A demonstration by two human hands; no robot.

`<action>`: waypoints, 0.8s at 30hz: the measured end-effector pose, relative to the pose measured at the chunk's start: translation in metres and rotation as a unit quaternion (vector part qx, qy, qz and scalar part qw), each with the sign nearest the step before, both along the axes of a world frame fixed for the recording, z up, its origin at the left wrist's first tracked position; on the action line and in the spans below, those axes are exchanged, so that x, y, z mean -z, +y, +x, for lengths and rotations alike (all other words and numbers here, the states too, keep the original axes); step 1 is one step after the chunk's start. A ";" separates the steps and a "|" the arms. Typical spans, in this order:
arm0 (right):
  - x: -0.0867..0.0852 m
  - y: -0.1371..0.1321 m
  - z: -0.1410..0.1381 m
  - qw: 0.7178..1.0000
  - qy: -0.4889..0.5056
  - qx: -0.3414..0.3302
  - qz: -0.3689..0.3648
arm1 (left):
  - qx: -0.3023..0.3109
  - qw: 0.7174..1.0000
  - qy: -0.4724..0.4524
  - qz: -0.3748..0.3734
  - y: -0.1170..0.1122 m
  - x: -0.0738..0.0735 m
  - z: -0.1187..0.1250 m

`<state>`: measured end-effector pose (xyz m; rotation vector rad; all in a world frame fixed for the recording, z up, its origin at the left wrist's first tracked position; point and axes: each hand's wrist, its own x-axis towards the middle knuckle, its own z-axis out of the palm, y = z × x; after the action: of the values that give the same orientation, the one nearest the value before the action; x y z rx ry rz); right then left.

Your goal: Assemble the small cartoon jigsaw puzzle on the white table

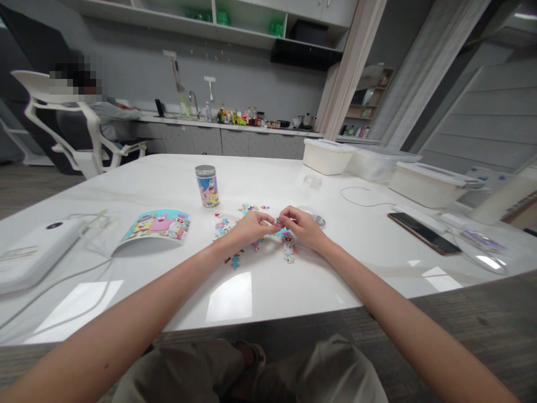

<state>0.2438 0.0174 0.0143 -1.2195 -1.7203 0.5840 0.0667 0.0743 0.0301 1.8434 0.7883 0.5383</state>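
My left hand (pixel 253 226) and my right hand (pixel 304 228) meet over the white table (pixel 268 296), fingertips nearly touching. Both pinch at a small pinkish jigsaw puzzle piece (pixel 277 222), mostly covered by the fingers. Below my right hand lies a joined strip of puzzle (pixel 288 250) with a cartoon figure, partly hidden by the hand. Loose puzzle pieces (pixel 222 225) are scattered around and behind my left hand. To the left, a curved picture sheet (pixel 156 226) shows cartoon characters. Behind it stands a cartoon-printed canister (pixel 207 187) with a silver lid.
At far left are a white power bank-like device (pixel 37 252) and cables. A clear container (pixel 311 190) and a round metal lid (pixel 319 220) lie beyond my right hand. Farther right are a phone (pixel 423 232) and lidded boxes (pixel 329 157). A person (pixel 113 120) sits at back left.
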 end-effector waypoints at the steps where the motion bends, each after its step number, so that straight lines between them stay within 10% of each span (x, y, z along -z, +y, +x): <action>1: 0.000 0.000 0.000 1.000 0.003 -0.002 -0.003 | 0.005 1.000 0.003 0.003 0.000 0.001 0.000; 24: -0.002 0.000 0.001 0.998 0.044 0.018 -0.027 | 0.003 1.000 -0.011 0.015 0.004 0.003 -0.001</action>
<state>0.2448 0.0172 0.0162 -1.2422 -1.6145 0.6569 0.0659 0.0786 0.0268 1.8648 0.7634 0.5685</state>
